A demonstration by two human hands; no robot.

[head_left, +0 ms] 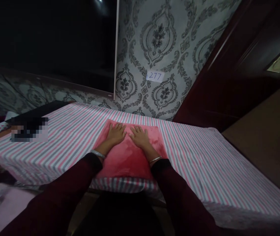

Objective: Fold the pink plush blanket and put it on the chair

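Note:
A red, plush-looking piece of fabric lies on the table near its front edge, roughly square, with lighter and darker patches in its pile. My left hand rests flat on its upper left part, fingers spread. On the upper right part lies my right hand, palm down with its fingers also apart. Neither hand grips the fabric. Whether the piece is a cushion cover or a folded cloth I cannot tell.
A striped tablecloth covers the table. A large television hangs over the left side. A paper marked 277 is on the patterned wall. At the right stands a dark red door. A blurred-out person is at the left edge.

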